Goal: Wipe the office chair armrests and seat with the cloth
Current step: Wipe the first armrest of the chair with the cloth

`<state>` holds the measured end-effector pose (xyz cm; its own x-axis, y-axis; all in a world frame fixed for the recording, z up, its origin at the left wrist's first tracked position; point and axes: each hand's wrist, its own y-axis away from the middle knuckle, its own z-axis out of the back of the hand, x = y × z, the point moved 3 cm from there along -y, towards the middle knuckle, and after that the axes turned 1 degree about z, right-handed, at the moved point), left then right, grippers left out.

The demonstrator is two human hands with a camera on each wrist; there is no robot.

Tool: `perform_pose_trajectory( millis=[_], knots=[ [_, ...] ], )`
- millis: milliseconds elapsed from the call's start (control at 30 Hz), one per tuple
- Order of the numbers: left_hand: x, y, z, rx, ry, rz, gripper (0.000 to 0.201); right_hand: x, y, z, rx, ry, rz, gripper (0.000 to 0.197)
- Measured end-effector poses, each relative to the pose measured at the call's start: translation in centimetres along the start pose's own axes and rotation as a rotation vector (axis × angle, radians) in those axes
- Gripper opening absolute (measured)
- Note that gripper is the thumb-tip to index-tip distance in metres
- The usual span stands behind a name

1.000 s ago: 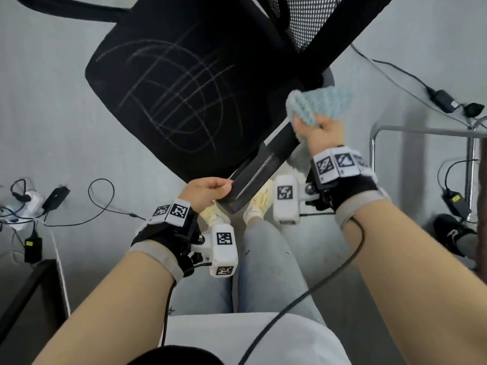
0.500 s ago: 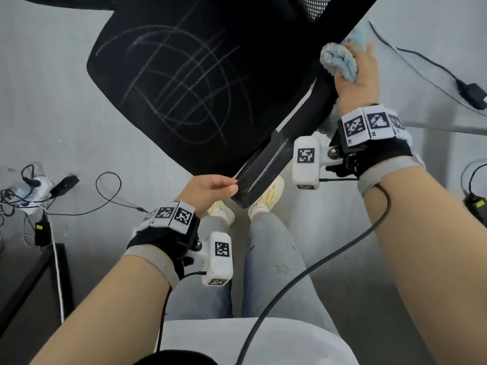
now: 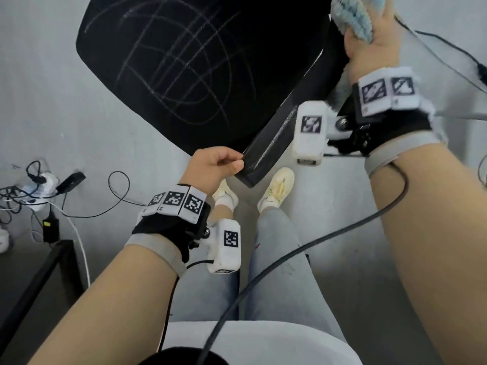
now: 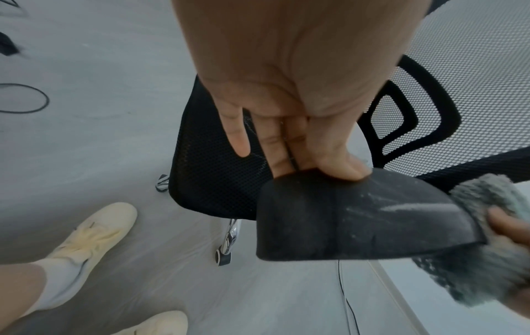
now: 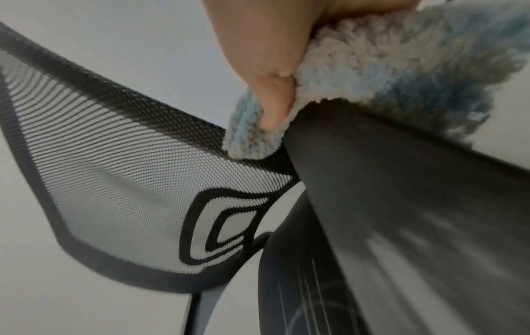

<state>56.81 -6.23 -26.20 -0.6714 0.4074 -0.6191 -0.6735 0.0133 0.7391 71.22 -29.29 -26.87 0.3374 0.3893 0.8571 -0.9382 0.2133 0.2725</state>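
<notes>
**Armrest gripped at both ends, cloth at the far end**

The near end of the black armrest is pinched by the left hand, with the thumb laid on top and the fingers curled beneath its rounded tip. In the left wrist view, pale dusty streaks are seen on the armrest's upper face.

At the far end of the same armrest, the fluffy blue-and-white cloth is clutched in the right hand and pressed against the armrest. In the right wrist view, the cloth is seen bunched over the armrest's edge, with one fingertip dug into the pile next to the mesh backrest.

The black seat is marked with thin chalky lines in crossing arcs and lies left of the armrest. Beneath it, a chrome leg with a castor is visible in the left wrist view.

Pale shoes are planted on the grey floor just below the armrest tip. A power strip with tangled cables lies on the floor at the left.
</notes>
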Motion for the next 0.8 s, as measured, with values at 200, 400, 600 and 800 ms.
perform_pose_trajectory(
  millis=[200, 400, 600, 800],
  knots=[
    [0.5, -0.6, 1.7, 0.023, 0.012, -0.018, 0.015, 0.5, 13.3, -5.1, 0.055, 0.028, 0.138, 0.052],
    [1.1, -0.8, 2.9, 0.065, 0.033, -0.027, 0.017, 0.3, 9.4, -3.4, 0.189, 0.353, 0.216, 0.058],
    [1.1, -0.9, 2.4, 0.127, -0.072, -0.082, 0.027, 1.4, 9.8, -4.2, 0.149, 0.397, 0.208, 0.056],
    [1.9, -0.9, 2.4, 0.149, 0.003, -0.034, 0.024, 1.5, 14.9, -4.7, 0.382, 0.538, 0.336, 0.057]
  ],
)
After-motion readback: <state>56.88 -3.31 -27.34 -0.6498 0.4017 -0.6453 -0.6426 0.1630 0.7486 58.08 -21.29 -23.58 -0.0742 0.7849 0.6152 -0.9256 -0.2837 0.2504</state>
